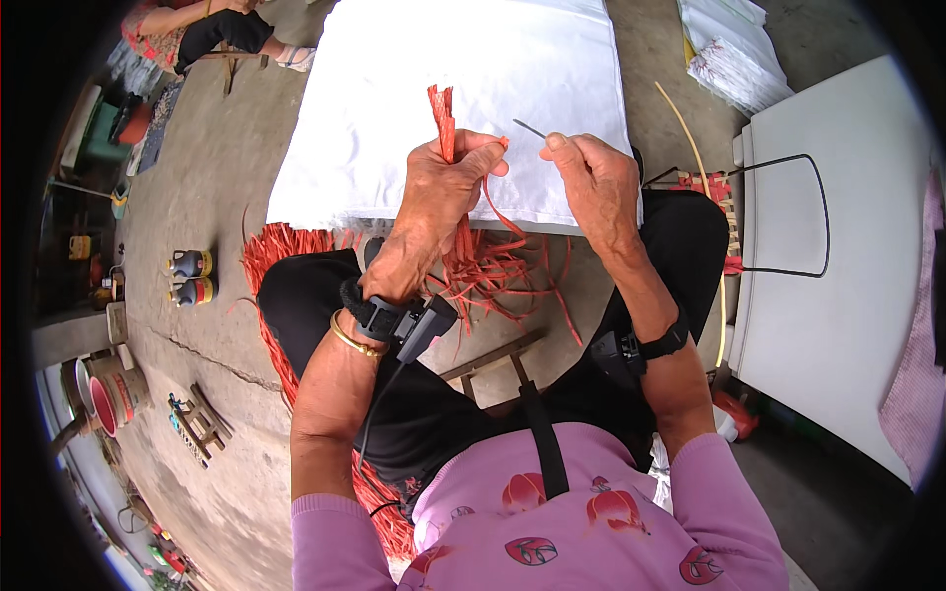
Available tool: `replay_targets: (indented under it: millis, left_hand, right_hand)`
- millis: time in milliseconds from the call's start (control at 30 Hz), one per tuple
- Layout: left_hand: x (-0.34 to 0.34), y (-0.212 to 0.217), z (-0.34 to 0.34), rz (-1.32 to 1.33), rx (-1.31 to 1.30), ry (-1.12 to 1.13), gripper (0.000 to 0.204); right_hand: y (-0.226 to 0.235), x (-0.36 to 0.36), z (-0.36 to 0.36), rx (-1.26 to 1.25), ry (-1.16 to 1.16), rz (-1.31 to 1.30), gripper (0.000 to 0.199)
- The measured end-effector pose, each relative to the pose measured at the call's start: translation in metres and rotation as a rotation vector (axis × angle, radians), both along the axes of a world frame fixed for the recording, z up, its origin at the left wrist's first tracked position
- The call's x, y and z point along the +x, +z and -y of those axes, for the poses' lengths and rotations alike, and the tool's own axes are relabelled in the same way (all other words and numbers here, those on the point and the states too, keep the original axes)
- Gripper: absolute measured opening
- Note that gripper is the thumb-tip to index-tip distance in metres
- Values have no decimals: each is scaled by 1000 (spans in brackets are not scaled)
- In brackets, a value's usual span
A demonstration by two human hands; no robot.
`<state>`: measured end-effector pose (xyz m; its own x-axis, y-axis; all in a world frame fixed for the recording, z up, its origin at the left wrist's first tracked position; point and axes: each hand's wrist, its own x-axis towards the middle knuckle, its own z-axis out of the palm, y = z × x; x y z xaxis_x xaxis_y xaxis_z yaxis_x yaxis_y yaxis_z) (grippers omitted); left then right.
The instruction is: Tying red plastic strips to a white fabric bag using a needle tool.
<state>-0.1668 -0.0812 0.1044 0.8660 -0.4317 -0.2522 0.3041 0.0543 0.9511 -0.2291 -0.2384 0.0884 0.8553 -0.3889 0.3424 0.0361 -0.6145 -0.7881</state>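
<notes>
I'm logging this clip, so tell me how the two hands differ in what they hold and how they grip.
The left hand is fisted around a bundle of red strips; the right hand pinches a thin dark needle between its fingertips. The left hand is closed tight, the right hand looser. Both are raised over the lap and wear black wrist straps.

1. two hands: a left hand (440, 187) and a right hand (591, 177).
2. one bundle of red strips (445, 123), too many strips to count.
3. one thin needle (529, 128).
4. two bottles (189, 277).
5. one white sack (463, 98).
6. two wrist straps (379, 315).
7. one gold bangle (350, 340).
8. one other person (202, 30).
</notes>
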Motion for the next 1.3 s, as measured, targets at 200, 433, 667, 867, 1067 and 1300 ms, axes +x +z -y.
replay_targets:
  millis: [200, 433, 667, 867, 1067, 1300]
  left_hand:
    - [-1, 1, 1, 44, 34, 4, 11]
    - [-1, 1, 3, 65, 66, -18, 11]
    - [-2, -2, 4, 84, 64, 1, 11]
    - [-3, -1, 3, 98, 67, -11, 11]
    - [-2, -2, 1, 103, 51, 8, 12]
    - [-2, 1, 1, 79, -23, -5, 15]
  right_hand:
    - [3, -4, -3, -81, 36, -46, 34]
    - [4, -3, -2, -199, -12, 104, 28]
    - [-1, -6, -2, -75, -9, -25, 25]
    - [0, -4, -2, -67, 7, 57, 18]
    - [-1, -5, -1, -165, 48, 55, 16]
    - [-7, -5, -6, -89, 98, 24, 16]
